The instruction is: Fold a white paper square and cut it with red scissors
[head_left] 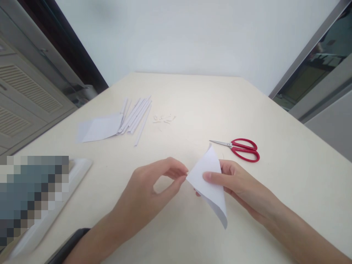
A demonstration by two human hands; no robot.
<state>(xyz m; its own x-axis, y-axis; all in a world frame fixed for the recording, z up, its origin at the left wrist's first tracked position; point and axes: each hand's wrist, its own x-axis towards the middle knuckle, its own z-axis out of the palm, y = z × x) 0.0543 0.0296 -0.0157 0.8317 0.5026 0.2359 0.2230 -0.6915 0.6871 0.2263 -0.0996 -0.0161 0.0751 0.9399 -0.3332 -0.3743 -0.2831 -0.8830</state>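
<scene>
A white sheet of paper is held up over the table, curved, with its lower edge curling toward me. My right hand grips it, thumb flat on the front and fingers behind. At the paper's left corner, my left hand has thumb and fingertips pinched together on the tip. Just beyond my right hand lies a pair of scissors with red handles, blades pointing left.
Several thin rolled paper strips lie at the back left, beside flat white sheets. Small scraps are scattered near them. A white-edged object, partly blurred out, and a black object are at the left front of the pale table.
</scene>
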